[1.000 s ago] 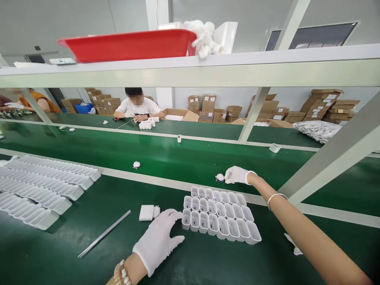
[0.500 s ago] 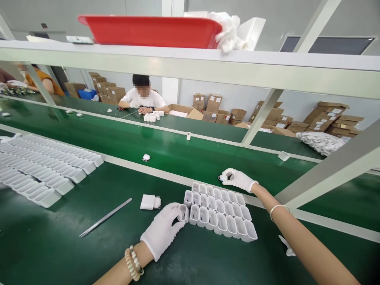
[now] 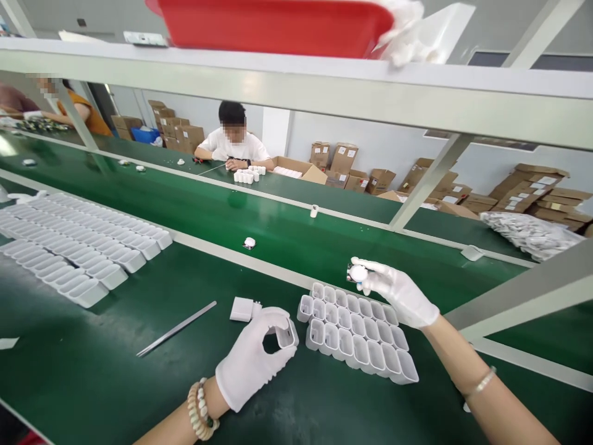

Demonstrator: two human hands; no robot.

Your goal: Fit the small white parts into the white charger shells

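Note:
My left hand (image 3: 257,355), in a white glove, is closed around one white plastic housing (image 3: 288,334), its open end facing up. That housing is apart from the block of similar open housings (image 3: 356,330) standing in rows to its right. Above the far rows, my gloved right hand (image 3: 398,290) pinches a small circuit board with a round white part (image 3: 357,272) between thumb and fingers. Behind my left hand lies a white square piece (image 3: 243,308) with another part beside it, partly covered by the hand. Metal tweezers (image 3: 176,327) lie on the green table to the left.
Many more white housings (image 3: 92,247) stand in rows at the left. Another board with a white part (image 3: 249,243) lies on the green belt (image 3: 199,216). A slanted post (image 3: 504,296) rises at the right. A co-worker (image 3: 234,139) sits across the line.
My left hand has drawn its housing away from the block. My right hand has lifted the circuit board off the belt and turned it. The view has shifted slightly.

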